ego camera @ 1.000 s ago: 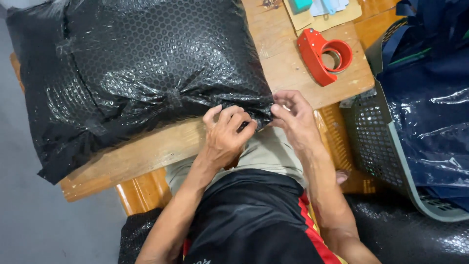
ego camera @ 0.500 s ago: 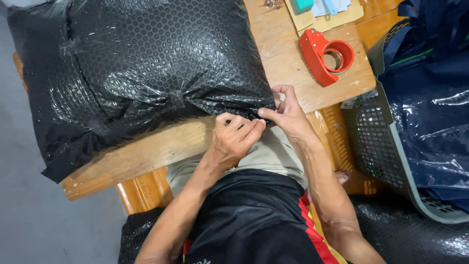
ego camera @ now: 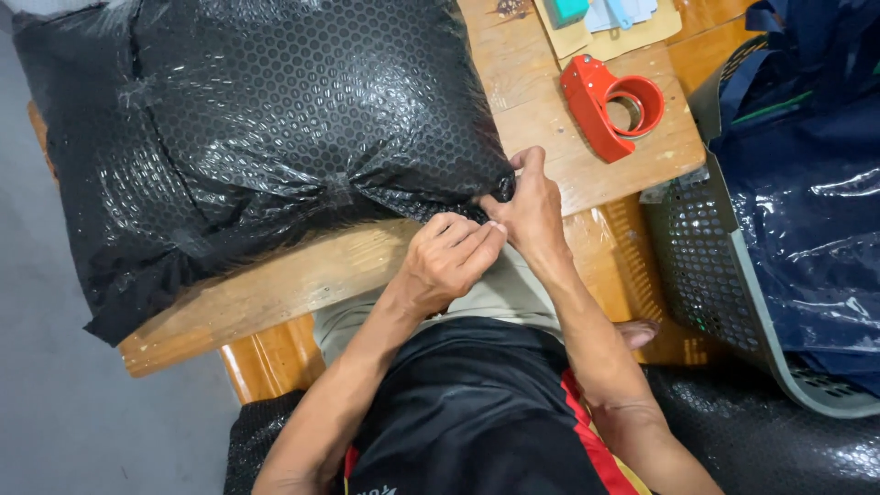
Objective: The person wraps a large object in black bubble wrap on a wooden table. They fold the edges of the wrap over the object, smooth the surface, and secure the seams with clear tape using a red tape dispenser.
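A large black bubble-wrap parcel (ego camera: 266, 137) lies on a wooden table (ego camera: 302, 275), with clear tape gathered at its near edge. My left hand (ego camera: 449, 261) is curled at the parcel's near right corner, fingers pressed against the wrap's edge. My right hand (ego camera: 527, 211) pinches the same corner from the right, thumb and fingers closed on the black film. The two hands touch each other there.
A red tape dispenser (ego camera: 610, 105) sits on the table to the right of the parcel, with cardboard and small items (ego camera: 605, 18) behind it. A grey perforated basket (ego camera: 724, 284) holding dark blue plastic bags stands at the right. More black bubble wrap (ego camera: 779, 449) lies low right.
Both hands have shifted right along the parcel's near edge to its corner. They have drawn together, and the right hand now pinches the film.
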